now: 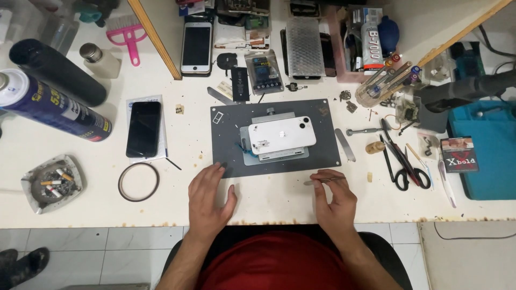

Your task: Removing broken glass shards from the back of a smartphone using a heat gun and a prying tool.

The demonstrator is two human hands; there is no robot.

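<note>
A white phone (281, 134) lies back up in a metal holder (274, 156) on a grey work mat (322, 150) at the middle of the white bench. My left hand (209, 201) rests flat on the bench at the mat's near left corner, fingers apart, holding nothing. My right hand (334, 198) pinches thin metal tweezers (322, 181) just in front of the mat's near right corner. Both hands are apart from the phone.
A black phone (143, 129) and a tape ring (138, 181) lie left of the mat, an ashtray (52, 182) and spray cans (54, 104) farther left. Scissors (406, 169), a metal spudger (344, 144), screwdrivers and a blue case (486, 156) sit right. Phones and parts crowd the back.
</note>
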